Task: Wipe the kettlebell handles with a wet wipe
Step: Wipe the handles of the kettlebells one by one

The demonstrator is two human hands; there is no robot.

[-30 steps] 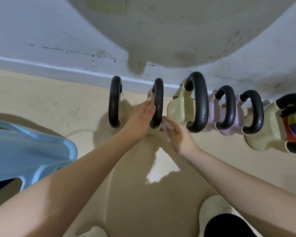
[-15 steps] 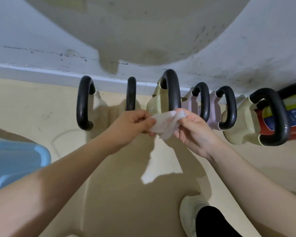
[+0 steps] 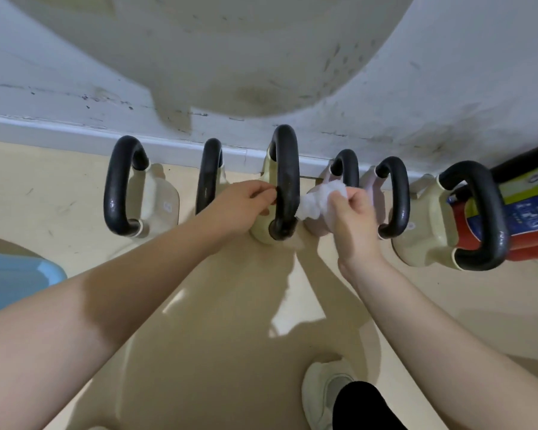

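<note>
head view | left hand (image 3: 241,209) grip closed against third handle (image 3: 288,181), likely steadying it | right hand (image 3: 353,217) grip pinched on wet wipe (image 3: 319,198), wipe touching that handle's right side | 6 kettlebells along wall, on floor (image 3: 59,197)

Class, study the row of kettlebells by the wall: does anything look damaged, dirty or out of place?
The kettlebells stand in an orderly row. What stands out is the wall behind them: it is scuffed, with dark marks above the skirting. A red fire extinguisher lies on its side behind the rightmost kettlebell.
</note>
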